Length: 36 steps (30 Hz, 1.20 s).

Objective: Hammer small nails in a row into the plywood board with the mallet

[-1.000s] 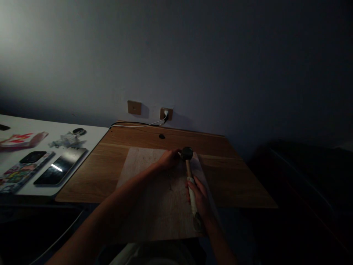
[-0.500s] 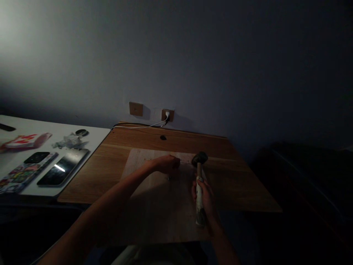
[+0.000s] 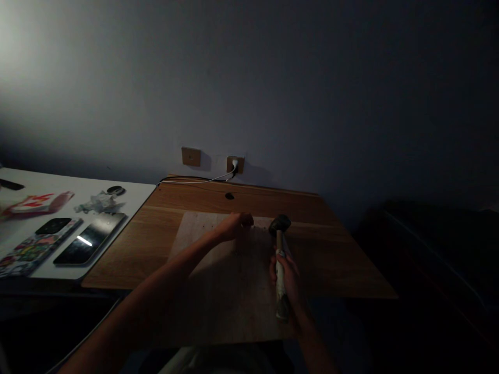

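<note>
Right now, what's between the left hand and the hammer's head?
Between left hand and the hammer head: only pale board, with tiny specks too small to identify. Head view.

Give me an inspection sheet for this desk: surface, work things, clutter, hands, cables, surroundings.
Surface: wooden desk, pale board flat on it.
Work things: hammer, head over the board's far edge.
Clutter: white table at left holds phones, red packet, crumpled wrapper.
Hands: right hand grips the hammer handle; left hand on the board beside the head, apart from it; any pinch too dark to tell.
Cables: white cable from plug at the wall, along the desk's back edge.
Surroundings: bare wall, dim light, dark at right.
</note>
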Available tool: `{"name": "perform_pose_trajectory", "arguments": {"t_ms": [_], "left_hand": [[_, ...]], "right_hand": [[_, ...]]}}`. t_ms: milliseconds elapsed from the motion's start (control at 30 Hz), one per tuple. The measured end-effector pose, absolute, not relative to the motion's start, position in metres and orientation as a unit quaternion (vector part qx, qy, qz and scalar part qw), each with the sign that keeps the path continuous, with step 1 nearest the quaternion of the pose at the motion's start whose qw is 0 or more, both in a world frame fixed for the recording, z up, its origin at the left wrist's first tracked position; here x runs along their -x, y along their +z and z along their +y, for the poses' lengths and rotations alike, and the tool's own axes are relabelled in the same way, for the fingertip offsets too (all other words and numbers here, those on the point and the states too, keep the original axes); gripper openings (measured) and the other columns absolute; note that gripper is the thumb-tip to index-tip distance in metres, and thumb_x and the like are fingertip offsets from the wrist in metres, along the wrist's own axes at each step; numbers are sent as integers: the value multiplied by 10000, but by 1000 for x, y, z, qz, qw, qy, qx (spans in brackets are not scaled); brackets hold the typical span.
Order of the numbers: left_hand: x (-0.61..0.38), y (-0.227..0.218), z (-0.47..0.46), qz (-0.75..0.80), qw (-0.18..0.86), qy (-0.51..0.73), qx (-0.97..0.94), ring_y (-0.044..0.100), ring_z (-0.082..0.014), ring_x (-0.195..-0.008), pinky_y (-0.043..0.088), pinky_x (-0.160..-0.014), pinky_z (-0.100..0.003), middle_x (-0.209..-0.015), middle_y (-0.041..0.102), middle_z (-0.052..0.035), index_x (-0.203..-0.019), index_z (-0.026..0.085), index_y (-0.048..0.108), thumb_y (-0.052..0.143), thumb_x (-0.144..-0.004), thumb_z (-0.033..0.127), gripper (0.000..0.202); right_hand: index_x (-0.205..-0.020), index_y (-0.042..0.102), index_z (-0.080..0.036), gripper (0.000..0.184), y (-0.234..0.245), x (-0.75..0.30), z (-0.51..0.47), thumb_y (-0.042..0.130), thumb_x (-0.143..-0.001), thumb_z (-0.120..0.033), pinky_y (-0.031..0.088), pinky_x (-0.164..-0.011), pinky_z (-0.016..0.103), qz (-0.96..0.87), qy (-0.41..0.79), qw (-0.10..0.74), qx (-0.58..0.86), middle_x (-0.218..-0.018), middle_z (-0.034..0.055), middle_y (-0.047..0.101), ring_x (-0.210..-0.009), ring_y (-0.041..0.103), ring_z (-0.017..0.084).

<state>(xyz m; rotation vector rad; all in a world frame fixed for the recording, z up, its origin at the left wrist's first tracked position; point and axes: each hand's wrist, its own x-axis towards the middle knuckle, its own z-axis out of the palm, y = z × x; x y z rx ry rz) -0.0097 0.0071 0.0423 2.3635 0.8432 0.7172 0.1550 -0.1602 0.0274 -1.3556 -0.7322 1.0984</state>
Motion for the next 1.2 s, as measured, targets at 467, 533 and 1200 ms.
{"name": "perform_pose_trajectory", "arguments": {"t_ms": [467, 533, 1200], "left_hand": [[17, 11, 14, 339, 285, 323, -836, 610, -138, -707, 469, -692, -240, -772, 682, -18, -840, 146, 674, 601, -718, 93, 152], [17, 10, 14, 338, 269, 323, -842, 602, -140, -720, 466, -699, -242, -779, 675, -18, -827, 152, 668, 607, -714, 98, 139], [17, 8, 16, 316, 333, 358, -813, 688, -168, -755, 501, -696, -250, -881, 748, -45, -1084, 156, 603, 632, -766, 130, 320]], "right_hand": [[-1039, 573, -202, 417, 27, -157, -161, 665, -706, -436, 309, -342, 192, -296, 483, 592, 573, -477, -97, 518, -335, 401, 86], [-1029, 580, -200, 405, 28, -155, -163, 665, -716, -443, 305, -343, 192, -303, 478, 593, 573, -481, -95, 509, -342, 402, 85], [-1075, 581, -203, 374, 27, -123, -173, 623, -840, -490, 321, -394, 173, -432, 501, 513, 546, -556, -90, 457, -422, 383, 70]]}}
